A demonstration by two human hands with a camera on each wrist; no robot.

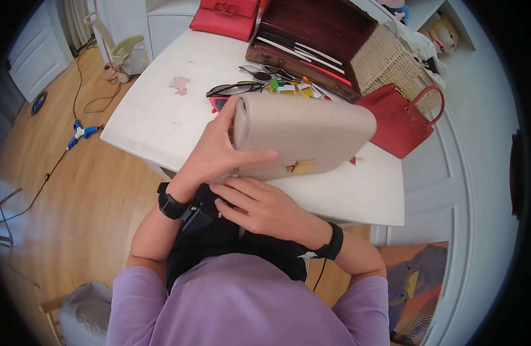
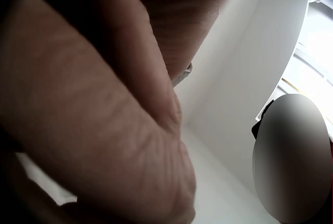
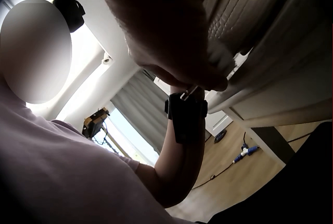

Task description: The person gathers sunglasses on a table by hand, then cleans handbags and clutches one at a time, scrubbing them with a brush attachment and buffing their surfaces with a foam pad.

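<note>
A beige handbag [image 1: 306, 130] with a gold-coloured clasp stands tilted over the near side of the white table [image 1: 144, 109]. My left hand [image 1: 216, 147] grips its left end, thumb across the front and fingers behind. Just below the bag's lower left corner, my right hand [image 1: 256, 207] has its fingers curled. A small metal piece [image 3: 188, 92] sticks out by the right hand's fingertips in the right wrist view; most of it is hidden by the fingers. Textured bag leather [image 3: 234, 18] shows above that hand. Fingers fill much of the left wrist view.
Behind the bag lie sunglasses [image 1: 235, 89] and small bright items. An open dark red case [image 1: 317, 29] holds flat things at the back. A red handbag [image 1: 395, 121] stands at the right, a red flap bag [image 1: 225, 17] at the far left, beside a woven basket [image 1: 386, 57].
</note>
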